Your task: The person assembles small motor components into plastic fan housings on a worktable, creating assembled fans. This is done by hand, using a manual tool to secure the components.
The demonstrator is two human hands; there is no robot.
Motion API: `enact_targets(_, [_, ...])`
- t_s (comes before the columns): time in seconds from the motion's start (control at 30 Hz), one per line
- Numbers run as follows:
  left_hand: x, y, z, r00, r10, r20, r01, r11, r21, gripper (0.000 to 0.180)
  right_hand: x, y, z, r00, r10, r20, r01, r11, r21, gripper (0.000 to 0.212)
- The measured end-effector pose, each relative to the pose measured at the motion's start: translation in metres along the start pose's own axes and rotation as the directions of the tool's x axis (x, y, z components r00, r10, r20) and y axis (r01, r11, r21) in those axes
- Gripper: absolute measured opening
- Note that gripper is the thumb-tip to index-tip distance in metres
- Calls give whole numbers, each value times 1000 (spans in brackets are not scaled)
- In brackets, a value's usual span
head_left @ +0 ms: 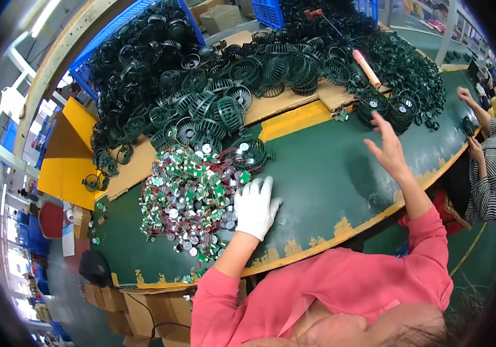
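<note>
My left hand [254, 209], in a white glove, lies palm down at the right edge of a heap of small green circuit boards [196, 194] with red wires and round silver motors. Its fingers are stretched out, though the heap's edge partly hides what lies under the tips. Just beyond them is a dark green round plastic cage [249, 151] with a white-centred part inside. My bare right hand [387, 149] is raised over the green table, fingers apart and holding nothing. Closest to it are two dark green cages [402, 107] with round silver parts inside.
Dark green cages [201, 107] are piled along the back, with small dark green pieces [409, 69] at the right. A pink-orange handheld tool [367, 68] rests among them. Blue crates [80, 78] and a yellow panel [66, 153] stand behind. Another person's hand [476, 150] is at the far right.
</note>
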State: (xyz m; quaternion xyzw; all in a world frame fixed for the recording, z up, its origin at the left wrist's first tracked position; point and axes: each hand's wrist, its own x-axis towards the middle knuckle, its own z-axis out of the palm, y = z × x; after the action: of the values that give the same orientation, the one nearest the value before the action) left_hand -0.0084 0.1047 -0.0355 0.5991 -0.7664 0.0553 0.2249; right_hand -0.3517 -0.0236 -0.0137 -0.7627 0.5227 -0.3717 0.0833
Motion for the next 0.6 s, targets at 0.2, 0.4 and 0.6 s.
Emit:
enact_targets(0.2, [-9,-5,14,995,-40,94,29,994,108,54,85,-25,41,959,-253,130,254,967,3,57])
enact_targets(0.4, [-12,-10,7,992,-103,76,100,994,40,24,193,-26,97,818,-571,75,533,701,-474,60])
enact_targets(0.6, [-18,-15,21,995,-90,45,88,995,46,21,248,44,146,756,-569,324,650,594,-474,58])
